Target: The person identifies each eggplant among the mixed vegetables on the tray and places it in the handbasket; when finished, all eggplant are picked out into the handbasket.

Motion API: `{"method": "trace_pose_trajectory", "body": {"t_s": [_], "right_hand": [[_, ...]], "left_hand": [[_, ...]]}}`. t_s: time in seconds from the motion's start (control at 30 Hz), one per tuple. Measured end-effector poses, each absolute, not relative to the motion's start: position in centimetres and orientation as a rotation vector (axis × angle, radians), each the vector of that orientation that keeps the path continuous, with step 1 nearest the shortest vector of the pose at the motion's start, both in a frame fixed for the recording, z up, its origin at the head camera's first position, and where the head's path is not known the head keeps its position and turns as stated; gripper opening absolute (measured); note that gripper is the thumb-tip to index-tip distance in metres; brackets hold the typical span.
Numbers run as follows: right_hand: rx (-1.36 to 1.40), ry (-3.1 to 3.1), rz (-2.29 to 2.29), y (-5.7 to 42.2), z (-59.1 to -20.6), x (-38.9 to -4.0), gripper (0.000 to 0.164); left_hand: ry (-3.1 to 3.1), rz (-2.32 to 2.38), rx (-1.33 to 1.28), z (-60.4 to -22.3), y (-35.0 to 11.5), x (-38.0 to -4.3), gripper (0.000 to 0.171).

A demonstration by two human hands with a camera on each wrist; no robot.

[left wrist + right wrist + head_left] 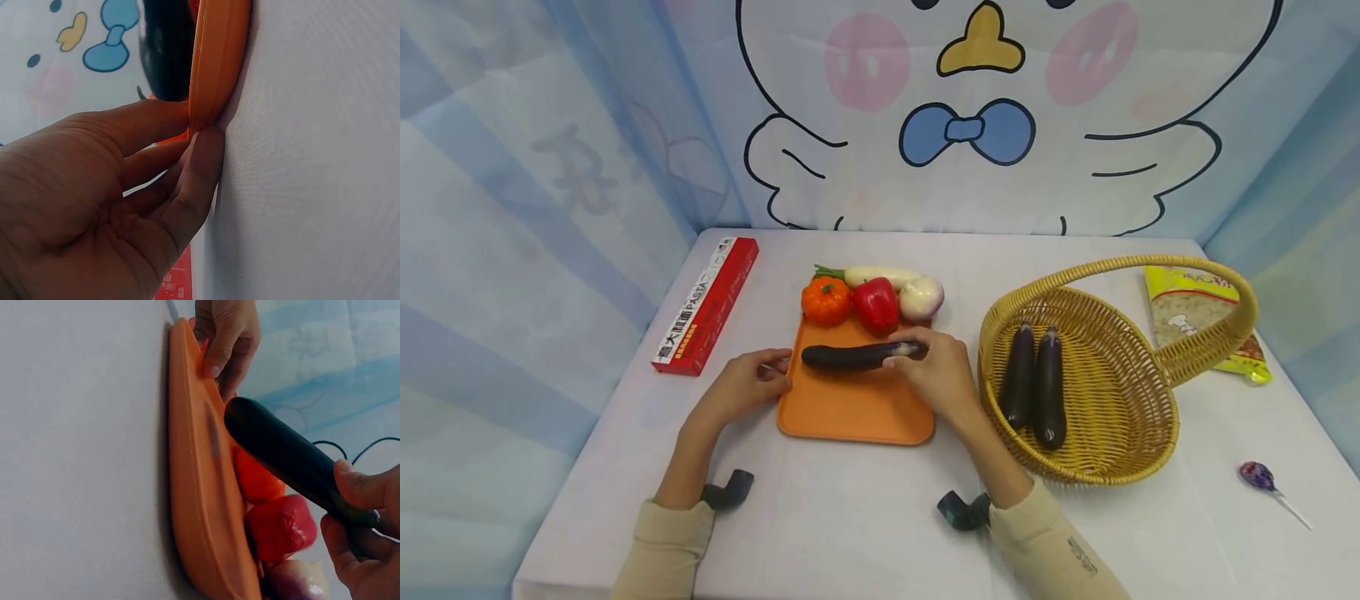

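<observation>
My right hand (942, 373) pinches a dark eggplant (842, 357) by its stem end, between thumb and fingers. The eggplant lies level just above the orange tray (853, 417); the right wrist view shows a gap beneath it and its shadow on the tray. At the tray's left edge, my left hand (748, 387) grips the rim, thumb on the inner side and fingers against the outside, as the left wrist view shows. On the tray's far part sit an orange pumpkin (827, 302), a red bell pepper (876, 307) and a white-and-purple turnip (921, 298), with a white radish (880, 276) behind them.
A wicker basket (1120, 462) with a tall handle stands right of the tray, holding two eggplants (1049, 392). Behind it lies a yellow food packet (1187, 304). A red pasta box (718, 300) is at the left, a lollipop (1258, 477) at the right.
</observation>
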State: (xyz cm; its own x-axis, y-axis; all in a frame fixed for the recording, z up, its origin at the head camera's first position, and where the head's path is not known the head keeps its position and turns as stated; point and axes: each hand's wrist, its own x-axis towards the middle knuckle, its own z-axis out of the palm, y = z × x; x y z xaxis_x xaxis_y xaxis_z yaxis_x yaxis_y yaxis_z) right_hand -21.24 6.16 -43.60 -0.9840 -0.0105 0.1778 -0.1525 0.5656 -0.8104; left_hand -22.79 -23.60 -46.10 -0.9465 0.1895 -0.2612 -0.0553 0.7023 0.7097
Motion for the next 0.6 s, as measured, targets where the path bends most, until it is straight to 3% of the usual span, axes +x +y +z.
{"method": "trace_pose_trajectory", "body": {"t_s": [0.33, 0.6], "right_hand": [[0.194, -2.665, 1.549, 6.0, -41.5, -19.7, 0.025], [0.449, -2.668, 1.727, 7.1, -38.8, -18.0, 0.026]], "left_hand": [[2.637, 1.071, 0.163, -46.2, -23.7, -23.0, 0.051], [2.635, 1.075, 0.158, -46.2, -23.6, -23.0, 0.056]]}}
